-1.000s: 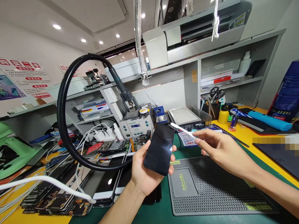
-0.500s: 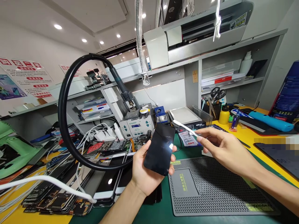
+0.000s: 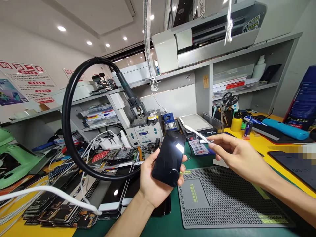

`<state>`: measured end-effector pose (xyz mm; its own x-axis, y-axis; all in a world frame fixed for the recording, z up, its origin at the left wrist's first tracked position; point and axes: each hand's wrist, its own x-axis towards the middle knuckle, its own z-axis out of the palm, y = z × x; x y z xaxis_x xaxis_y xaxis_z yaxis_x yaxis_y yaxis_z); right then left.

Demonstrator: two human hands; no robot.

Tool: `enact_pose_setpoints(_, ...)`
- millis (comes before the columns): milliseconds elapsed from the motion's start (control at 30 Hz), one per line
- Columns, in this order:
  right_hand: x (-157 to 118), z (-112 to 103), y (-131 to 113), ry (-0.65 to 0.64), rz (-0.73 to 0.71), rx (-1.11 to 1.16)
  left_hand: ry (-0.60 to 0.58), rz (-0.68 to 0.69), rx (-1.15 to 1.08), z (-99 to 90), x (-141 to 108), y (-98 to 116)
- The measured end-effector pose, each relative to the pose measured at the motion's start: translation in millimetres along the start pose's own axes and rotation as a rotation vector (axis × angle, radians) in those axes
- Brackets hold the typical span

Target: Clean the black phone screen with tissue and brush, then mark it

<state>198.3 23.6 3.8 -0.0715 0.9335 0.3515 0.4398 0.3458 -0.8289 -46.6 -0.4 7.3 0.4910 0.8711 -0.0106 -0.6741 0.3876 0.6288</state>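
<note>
My left hand (image 3: 150,184) is closed around a black smartphone (image 3: 168,161), thumb on one long edge and fingertips on the other. Its dark glossy screen faces up and carries a bright reflection near the upper right. In my right hand (image 3: 234,153), thumb and fingers pinch the end of a slim white stick (image 3: 196,132) with a thicker tip. The stick slants up and left, and its tip stands beyond the phone's upper right corner, apart from the screen. Below both hands lies a grey perforated work mat (image 3: 222,197).
A hot-air station (image 3: 144,133) with a black looped hose (image 3: 66,131) stands behind the phone. Stacked phone parts (image 3: 59,204) and phones (image 3: 116,187) crowd the left. A flat heating plate (image 3: 196,123), yellow bottle (image 3: 236,121) and tablet-like device (image 3: 291,166) sit at right.
The white stick's tip has moved slightly up and left. The phone has tilted a little, so the reflection on its screen has grown and shifted upward. Both hands keep their holds.
</note>
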Motion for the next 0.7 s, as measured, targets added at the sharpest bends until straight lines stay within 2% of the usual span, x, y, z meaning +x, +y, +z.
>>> enact_pose_setpoints(167,-10,2,-11,-0.091,-0.146,0.033,0.001,0.0,0.008,-2.2,0,0)
enact_pose_setpoints(267,-11,4,-11,-0.151,-0.181,-0.024,-0.011,0.002,0.009,-3.7,1,-1)
enact_pose_setpoints(533,2,-3,0,0.025,-0.024,-0.014,-0.027,-0.006,0.003,-3.1,0,-2)
enact_pose_setpoints(600,0,-3,-3,0.006,-0.055,0.015,-0.023,-0.008,0.004,-2.9,0,-2)
enact_pose_setpoints(700,-7,1,-9,-0.089,-0.159,0.004,-0.021,-0.008,0.006,-3.2,1,-2)
